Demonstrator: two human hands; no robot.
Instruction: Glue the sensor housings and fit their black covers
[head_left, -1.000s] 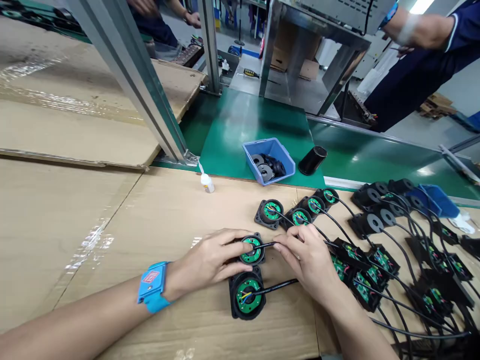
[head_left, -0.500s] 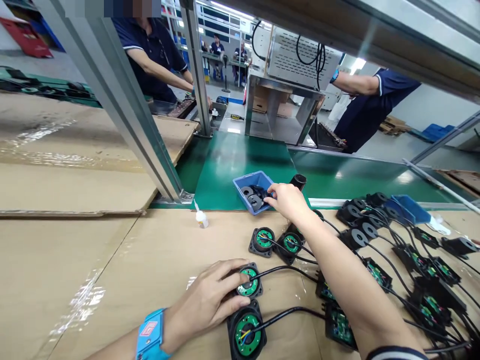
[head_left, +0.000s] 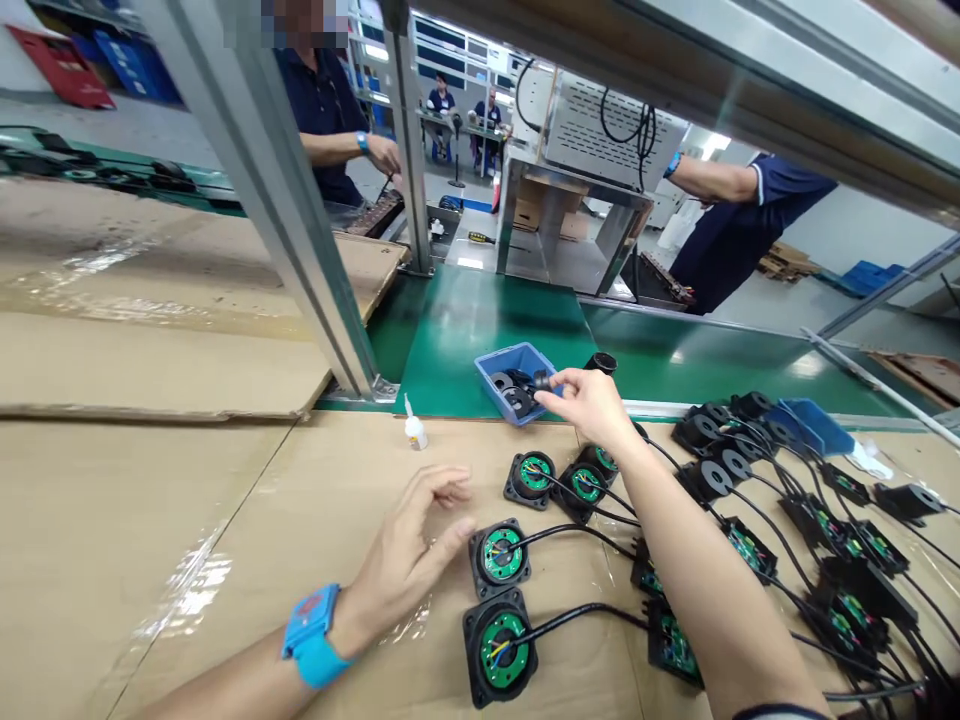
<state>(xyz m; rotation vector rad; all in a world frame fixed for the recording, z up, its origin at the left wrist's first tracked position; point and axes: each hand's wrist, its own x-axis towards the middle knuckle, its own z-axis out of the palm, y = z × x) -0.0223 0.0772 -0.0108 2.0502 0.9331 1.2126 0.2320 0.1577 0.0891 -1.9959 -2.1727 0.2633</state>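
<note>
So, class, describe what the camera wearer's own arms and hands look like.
Both hands are bare, no gloves. The left hand has a bright blue wristband with a pinkish-red rectangular patch at the wrist. The right hand has a bare forearm; a dark sleeve edge shows at the picture's bottom.

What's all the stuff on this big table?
Black square housings with green circuit boards and black cables: many, black and green, on the brown cardboard sheet, front and right.
Blue plastic bin: one, blue, on the green conveyor belt, holding black round parts.
Second blue bin: one, blue, far right.
White glue bottle: one, white, at the cardboard's edge.
Black cylinder: one, black, behind the bin.
Co-workers in dark blue shirts: two, beyond the belt.
Blue wrist strap: one, on the left wrist.
Left hand: open, beside a housing.
Right hand: pinching a small black part over the bin.
</note>
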